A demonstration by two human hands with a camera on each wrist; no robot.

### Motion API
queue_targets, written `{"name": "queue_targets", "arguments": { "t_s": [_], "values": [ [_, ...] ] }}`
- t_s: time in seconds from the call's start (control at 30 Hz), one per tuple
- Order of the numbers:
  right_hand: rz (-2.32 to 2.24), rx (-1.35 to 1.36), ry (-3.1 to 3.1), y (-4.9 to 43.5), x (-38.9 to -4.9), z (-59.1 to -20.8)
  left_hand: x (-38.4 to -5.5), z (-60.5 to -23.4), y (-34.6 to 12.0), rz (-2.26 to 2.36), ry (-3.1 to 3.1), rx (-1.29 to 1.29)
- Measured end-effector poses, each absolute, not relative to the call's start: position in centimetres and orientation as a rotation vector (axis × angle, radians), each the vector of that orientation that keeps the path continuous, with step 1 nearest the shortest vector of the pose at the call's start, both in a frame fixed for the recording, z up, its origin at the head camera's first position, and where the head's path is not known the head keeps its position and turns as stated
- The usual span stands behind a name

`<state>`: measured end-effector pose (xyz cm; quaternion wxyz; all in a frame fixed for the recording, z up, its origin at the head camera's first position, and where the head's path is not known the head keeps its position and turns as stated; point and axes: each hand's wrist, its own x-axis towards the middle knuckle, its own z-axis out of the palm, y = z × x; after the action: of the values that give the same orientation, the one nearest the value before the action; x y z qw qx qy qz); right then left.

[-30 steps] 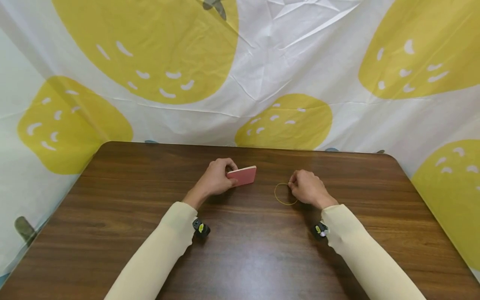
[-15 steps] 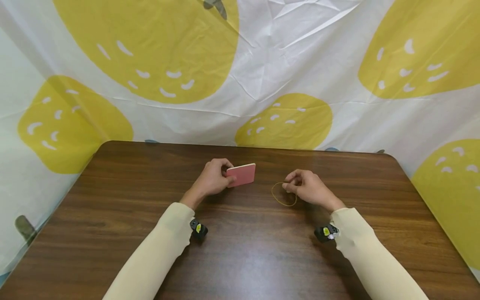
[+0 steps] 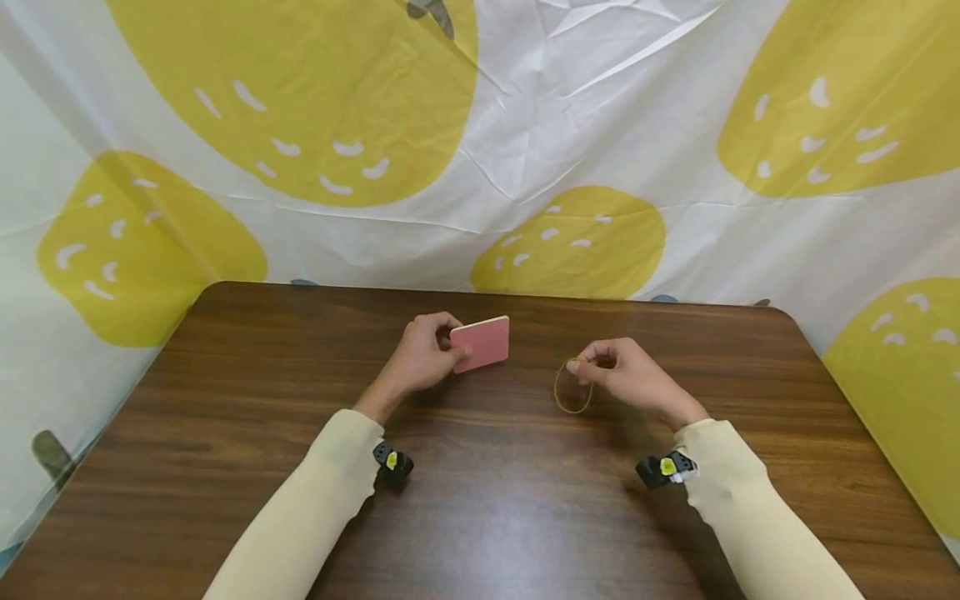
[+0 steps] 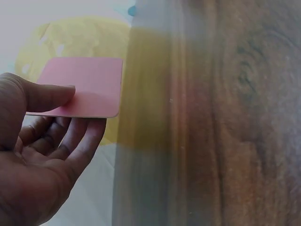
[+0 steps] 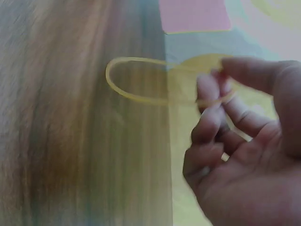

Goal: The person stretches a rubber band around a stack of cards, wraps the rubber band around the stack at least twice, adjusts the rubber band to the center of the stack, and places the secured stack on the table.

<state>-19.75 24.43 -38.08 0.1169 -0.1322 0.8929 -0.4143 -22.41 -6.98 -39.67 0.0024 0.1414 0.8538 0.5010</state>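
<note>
My left hand (image 3: 429, 354) grips a small pink notebook (image 3: 483, 343) by its left end. It is thin and card-sized, with rounded corners and a pale edge. In the left wrist view the thumb lies across the notebook's pink face (image 4: 96, 84), fingers behind it. To the right, my right hand (image 3: 630, 371) pinches a thin yellow rubber band (image 3: 557, 398) between thumb and fingers. The band hangs as a slack loop over the table. Seen from the right wrist, the rubber band (image 5: 136, 99) stretches out leftward from the fingertips, with the notebook's corner (image 5: 195, 16) beyond.
A brown wood-grain table (image 3: 480, 500) lies beneath both hands. Behind its far edge hangs a white cloth (image 3: 360, 250) printed with big yellow fruit shapes. Each wrist carries a small black camera (image 3: 393, 465) over a cream sleeve.
My right hand has lifted the rubber band off the table and shifted slightly right, its loop narrowing. My left hand has raised and tilted the notebook so more of its pink face shows.
</note>
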Motion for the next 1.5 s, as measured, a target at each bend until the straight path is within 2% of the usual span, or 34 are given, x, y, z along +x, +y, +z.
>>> {"name": "queue_targets", "arguments": {
  "t_s": [0.17,0.5,0.67,1.0,1.3,1.5],
  "values": [
    [-1.497,-0.432,2.5,24.9,-19.3,-36.9,-22.1,-38.8,-7.4,1.689,2.617,0.469],
    [-2.33,-0.791,1.818,24.3,-19.3,-34.6,-21.7,-37.0,-7.5,1.978,2.339,0.398],
    [-2.458,-0.742,2.036,23.0,-19.3,-33.8,-21.3,-36.1,-7.4,2.047,2.195,0.372],
    [-2.443,-0.772,2.284,21.4,-19.9,-33.5,-21.0,-34.8,-7.2,2.06,2.074,0.418],
    [-1.809,-0.702,2.644,21.3,-19.7,-33.6,-20.5,-33.5,-7.0,2.144,1.989,0.448],
    [-1.518,-0.777,2.724,20.6,-19.5,-33.8,-20.3,-33.3,-6.7,2.149,1.923,0.424]
  ]
}}
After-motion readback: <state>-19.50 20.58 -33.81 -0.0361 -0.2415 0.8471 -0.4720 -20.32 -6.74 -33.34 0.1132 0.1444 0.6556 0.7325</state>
